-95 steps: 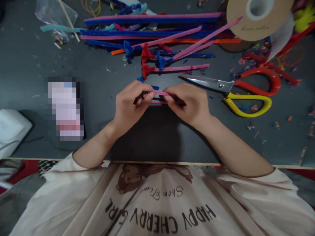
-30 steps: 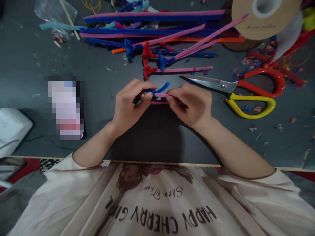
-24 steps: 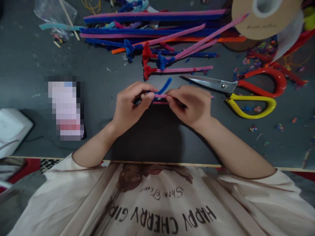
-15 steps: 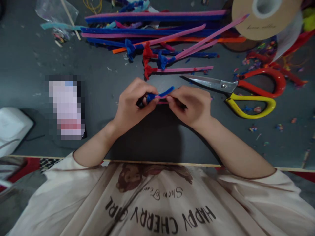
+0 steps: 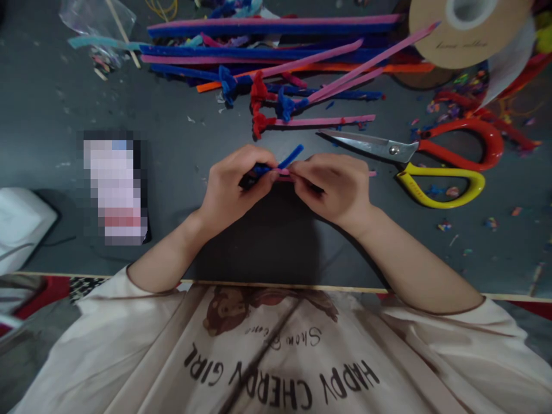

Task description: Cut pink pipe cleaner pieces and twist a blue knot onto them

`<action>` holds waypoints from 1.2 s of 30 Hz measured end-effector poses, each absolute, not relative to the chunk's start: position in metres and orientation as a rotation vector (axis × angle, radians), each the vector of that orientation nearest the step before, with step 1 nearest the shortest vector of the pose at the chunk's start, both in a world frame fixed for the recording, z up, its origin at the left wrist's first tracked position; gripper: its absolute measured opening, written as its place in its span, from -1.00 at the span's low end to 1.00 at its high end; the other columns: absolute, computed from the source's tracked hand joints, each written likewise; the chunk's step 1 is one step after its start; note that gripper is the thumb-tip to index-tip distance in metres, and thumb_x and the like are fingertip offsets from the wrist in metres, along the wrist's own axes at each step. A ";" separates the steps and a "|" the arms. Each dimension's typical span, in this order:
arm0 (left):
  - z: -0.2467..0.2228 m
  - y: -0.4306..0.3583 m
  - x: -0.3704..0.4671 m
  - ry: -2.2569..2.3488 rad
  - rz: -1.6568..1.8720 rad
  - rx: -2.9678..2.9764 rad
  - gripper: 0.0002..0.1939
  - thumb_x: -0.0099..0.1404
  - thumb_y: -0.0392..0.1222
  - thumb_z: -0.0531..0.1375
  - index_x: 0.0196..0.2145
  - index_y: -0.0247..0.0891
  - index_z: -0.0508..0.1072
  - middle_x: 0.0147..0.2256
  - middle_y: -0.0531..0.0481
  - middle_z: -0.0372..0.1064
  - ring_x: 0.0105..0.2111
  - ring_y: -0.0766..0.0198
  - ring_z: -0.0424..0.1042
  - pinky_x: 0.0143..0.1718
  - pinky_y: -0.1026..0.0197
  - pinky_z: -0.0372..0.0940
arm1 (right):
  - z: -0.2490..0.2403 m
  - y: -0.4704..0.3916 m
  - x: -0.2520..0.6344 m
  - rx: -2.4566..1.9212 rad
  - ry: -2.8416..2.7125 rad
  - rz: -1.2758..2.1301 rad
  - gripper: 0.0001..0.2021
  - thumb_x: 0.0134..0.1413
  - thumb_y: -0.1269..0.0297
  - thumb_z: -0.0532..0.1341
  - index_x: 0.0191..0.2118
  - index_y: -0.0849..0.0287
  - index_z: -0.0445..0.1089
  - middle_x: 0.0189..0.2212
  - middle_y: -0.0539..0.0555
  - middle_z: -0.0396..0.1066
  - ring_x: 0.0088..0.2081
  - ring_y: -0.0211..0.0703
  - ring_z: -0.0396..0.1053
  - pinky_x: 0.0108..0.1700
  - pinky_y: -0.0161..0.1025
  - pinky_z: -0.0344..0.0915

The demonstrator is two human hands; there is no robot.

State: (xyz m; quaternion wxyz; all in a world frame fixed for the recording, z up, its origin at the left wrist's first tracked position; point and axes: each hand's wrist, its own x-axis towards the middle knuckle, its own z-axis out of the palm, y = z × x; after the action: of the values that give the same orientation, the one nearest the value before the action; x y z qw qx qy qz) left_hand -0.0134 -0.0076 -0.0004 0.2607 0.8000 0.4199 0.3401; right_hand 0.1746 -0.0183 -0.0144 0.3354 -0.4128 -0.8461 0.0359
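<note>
Over the dark table, my left hand (image 5: 241,181) pinches a blue pipe cleaner (image 5: 293,156) where it meets a pink pipe cleaner (image 5: 283,171). The blue one's free end sticks up and to the right, between my hands. My right hand (image 5: 332,184) is closed on the pink pipe cleaner, whose far tip shows past my knuckles on the right. My fingers hide most of the join. Just beyond my hands lie pink-stemmed pieces with a red twisted head (image 5: 259,123) and a blue twisted head (image 5: 285,103).
Scissors (image 5: 392,149) with one red and one yellow handle lie right of my hands. Long pipe cleaners (image 5: 276,26) are piled at the back, beside a ribbon spool (image 5: 431,40). A blurred-out phone (image 5: 118,192) and a white object (image 5: 23,227) are on the left. Scraps litter the right.
The blue pipe cleaner's free end now stands more upright, away from my right fingers, which have shifted slightly along the pink one. My left hand stays almost in place.
</note>
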 end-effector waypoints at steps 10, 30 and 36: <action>-0.003 -0.007 -0.013 0.942 1.028 2.358 -0.92 0.21 -0.34 0.16 -0.31 -0.23 0.36 -0.36 0.05 0.45 -0.32 0.42 0.46 -0.24 0.35 0.39 | -0.011 -0.023 0.168 -1.118 -2.121 0.418 -0.92 0.08 0.35 0.12 -0.31 0.21 0.33 -0.49 0.01 0.40 -0.47 -0.30 0.35 -0.43 -0.34 0.28; -0.003 -0.008 -0.013 0.951 1.011 2.378 -0.93 0.21 -0.33 0.15 -0.32 -0.22 0.34 -0.36 0.05 0.43 -0.32 0.42 0.45 -0.26 0.37 0.37 | -0.010 -0.022 0.171 -1.010 -2.095 0.554 -0.92 0.06 0.43 0.12 -0.35 0.19 0.35 -0.54 -0.04 0.34 -0.49 -0.35 0.29 -0.43 -0.38 0.21; -0.002 -0.007 -0.014 0.946 0.986 2.335 -0.90 0.22 -0.27 0.14 -0.27 -0.19 0.35 -0.33 0.04 0.44 -0.29 0.38 0.45 -0.25 0.31 0.38 | -0.008 -0.022 0.171 -1.026 -2.077 0.578 -0.92 0.08 0.41 0.11 -0.34 0.18 0.35 -0.57 -0.05 0.32 -0.53 -0.37 0.24 -0.47 -0.39 0.18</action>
State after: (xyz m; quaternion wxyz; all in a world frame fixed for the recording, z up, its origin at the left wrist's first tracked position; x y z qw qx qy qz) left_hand -0.0136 -0.0066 -0.0024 0.2163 0.8427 0.3413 0.3559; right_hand 0.1713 -0.0219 -0.0081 0.3679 -0.3996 -0.8089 0.2250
